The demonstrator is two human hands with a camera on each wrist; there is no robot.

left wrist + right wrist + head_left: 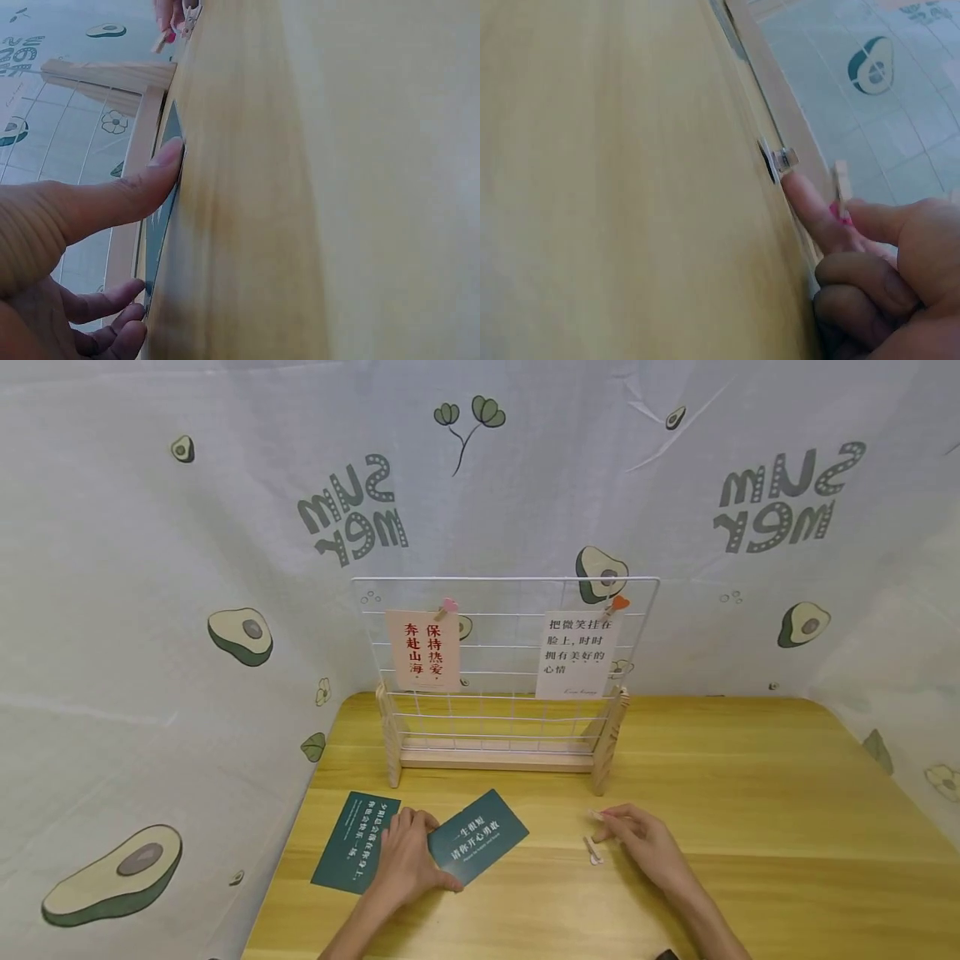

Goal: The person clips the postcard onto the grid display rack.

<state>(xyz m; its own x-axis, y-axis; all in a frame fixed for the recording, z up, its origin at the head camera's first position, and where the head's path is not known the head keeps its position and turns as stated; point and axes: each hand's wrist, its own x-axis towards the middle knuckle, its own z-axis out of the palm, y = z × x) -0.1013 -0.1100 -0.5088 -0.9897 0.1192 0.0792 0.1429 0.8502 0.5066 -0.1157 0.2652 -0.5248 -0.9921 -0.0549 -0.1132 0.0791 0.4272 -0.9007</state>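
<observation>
My left hand (407, 860) grips a dark green card (480, 837) with white writing, thumb at its near edge and fingers at the far one, as the left wrist view shows. A second green card (341, 847) lies partly beneath that hand's fingers. Between thumb and finger, my right hand (643, 839) pinches a small wooden clothespin (843, 180) with a pink piece on it. Another clothespin (592, 850), with a pale ornament, lies on the table close to the right fingertips.
Behind the hands stands a white wire grid rack (512, 718) on a wooden base (495, 761). Clothespins hold a pink card (422, 672) and a white card (570, 681) on it. A printed cloth (480, 510) hangs behind the wooden table (750, 793).
</observation>
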